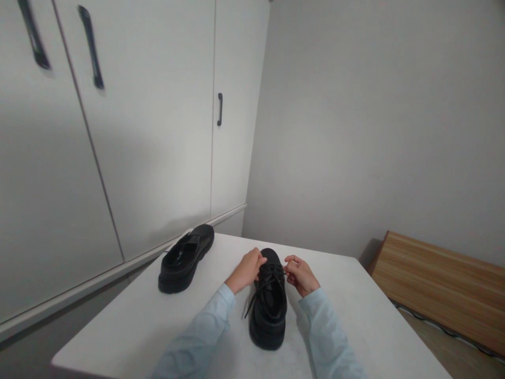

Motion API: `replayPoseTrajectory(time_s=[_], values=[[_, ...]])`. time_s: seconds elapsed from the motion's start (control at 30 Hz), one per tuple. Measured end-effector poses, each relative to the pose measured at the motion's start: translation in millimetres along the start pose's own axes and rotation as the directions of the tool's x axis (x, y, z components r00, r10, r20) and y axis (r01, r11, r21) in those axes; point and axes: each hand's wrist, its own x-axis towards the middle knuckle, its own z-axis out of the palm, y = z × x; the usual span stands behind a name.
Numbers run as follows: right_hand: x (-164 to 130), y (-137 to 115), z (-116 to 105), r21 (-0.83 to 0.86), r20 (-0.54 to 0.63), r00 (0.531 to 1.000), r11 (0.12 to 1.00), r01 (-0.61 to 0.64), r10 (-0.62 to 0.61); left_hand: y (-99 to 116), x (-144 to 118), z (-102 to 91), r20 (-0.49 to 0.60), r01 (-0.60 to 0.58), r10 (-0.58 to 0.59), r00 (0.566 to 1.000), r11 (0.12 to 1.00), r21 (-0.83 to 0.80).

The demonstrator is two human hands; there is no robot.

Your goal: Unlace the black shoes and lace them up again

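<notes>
A black lace-up shoe [269,321] stands on the white table [339,326], its toe pointing away from me and its heel toward me. My left hand [248,268] lies against the shoe's left side near the laces, fingers closed; what they hold, if anything, is hidden. On the right side, my right hand [300,275] pinches the black shoelace [272,271] beside the eyelets. A loose lace end hangs down the shoe's left side. Farther left on the table sits a second black shoe [177,281], untouched.
White cabinet doors [158,131] with dark handles [220,109] rise behind the table on the left. A grey wall [374,131] stands behind it. At the right, a wood-grain panel [442,289] leans beyond the table edge, with a dark cable [445,330] along its lower side.
</notes>
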Motion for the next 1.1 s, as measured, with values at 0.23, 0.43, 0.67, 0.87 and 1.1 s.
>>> replayPoseTrajectory(time_s=[0.23,0.43,0.67,0.87,1.1], values=[[2.9,3.4,-2.5,-0.078,-0.031,1.0,0.997,-0.005,0.002,-6.9,4.7,-3.1,0.021,0.072,-0.071,0.997,0.997,-0.006],[5.2,7.1,-3.0,-0.129,-0.032,0.999,0.992,-0.015,0.011,-13.0,6.4,-3.7,0.047,0.141,-0.139,0.989,0.988,-0.062],[3.8,5.7,-2.7,-0.177,-0.051,0.998,0.983,-0.044,0.035,-17.9,7.6,-2.1,0.054,0.163,-0.158,0.986,0.983,-0.087],[5.5,6.1,-4.0,-0.284,-0.055,0.998,0.959,0.021,-0.038,-16.2,8.5,-4.8,-0.054,-0.005,0.008,0.999,0.998,0.069],[-3.1,-10.2,0.5,-0.423,-0.051,0.945,0.864,0.272,-0.323,0.6,4.2,-16.4,-0.151,-0.308,0.33,0.932,0.94,0.149]])
